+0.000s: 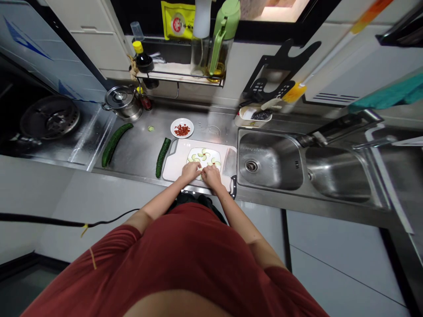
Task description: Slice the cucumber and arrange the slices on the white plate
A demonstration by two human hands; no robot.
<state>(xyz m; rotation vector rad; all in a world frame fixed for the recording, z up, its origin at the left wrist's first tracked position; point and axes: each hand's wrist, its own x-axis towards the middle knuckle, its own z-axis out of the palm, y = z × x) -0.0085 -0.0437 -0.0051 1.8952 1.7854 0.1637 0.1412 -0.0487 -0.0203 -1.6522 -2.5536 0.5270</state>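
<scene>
Viewing through the head camera, I log both bare hands meeting over the near side of a white plate (211, 155), which lies on the cutting board (176, 164) at the counter's front edge. Left hand (190, 171): fingers curled, tips narrow and close to the right hand's. Right hand (212, 175): likewise bent inward, fingertips low over the plate; I cannot tell whether either hand pinches anything, since the fingers hide the spot. Pale green-edged cucumber slices (204, 152) sit on the plate in curved clusters beyond and beside the hands, with small red specks among them. A knife (234, 186) lies at the board's right end, dark handle towards the person. Just left of the board I note a short cucumber (162, 157); farther left, a longer, curved whole cucumber (115, 144). Behind the board stands a small round dish (191, 123) holding chopped red bits (182, 130), and left of it a small green cucumber end (151, 128) on the steel counter (140, 152). Lidded pot (124, 105) at the back left; double sink (274, 169) to the right of the board
</scene>
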